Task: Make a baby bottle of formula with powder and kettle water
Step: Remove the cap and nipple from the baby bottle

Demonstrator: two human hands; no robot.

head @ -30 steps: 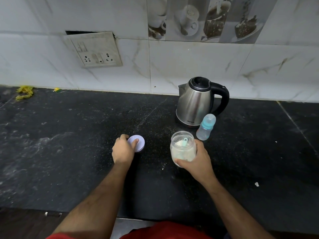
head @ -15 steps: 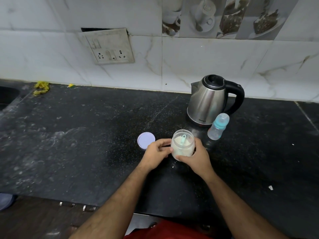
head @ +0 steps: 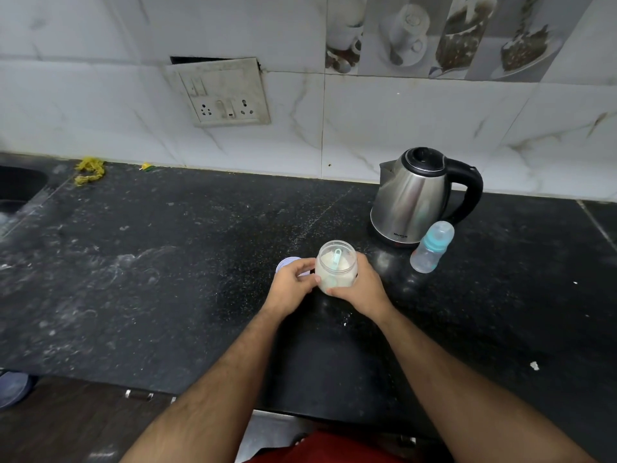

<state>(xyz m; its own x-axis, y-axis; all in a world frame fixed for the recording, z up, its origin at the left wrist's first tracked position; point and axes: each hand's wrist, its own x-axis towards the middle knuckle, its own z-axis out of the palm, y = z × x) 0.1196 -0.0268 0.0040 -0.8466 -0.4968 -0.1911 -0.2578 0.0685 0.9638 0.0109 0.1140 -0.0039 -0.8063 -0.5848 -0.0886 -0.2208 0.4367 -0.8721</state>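
Observation:
A clear powder jar (head: 336, 266) with no lid holds white formula powder and a pale green scoop. It stands on the black counter (head: 167, 279). My right hand (head: 362, 289) wraps its right side and my left hand (head: 293, 285) holds its left side. The jar's lilac lid (head: 286, 263) lies flat just left of the jar, partly hidden by my left hand. A baby bottle (head: 432, 247) with a teal collar and clear cap stands to the right, in front of a steel kettle (head: 414, 197) with a black handle.
A socket panel (head: 225, 93) is on the tiled wall behind. Yellow scraps (head: 88, 170) lie at the back left near a sink edge (head: 20, 188). A small white crumb (head: 534, 365) sits on the counter at right. The counter's front edge runs below my forearms.
My left hand let go of the lilac lid on the counter and came right onto the jar. The right hand has kept its grip on the jar throughout.

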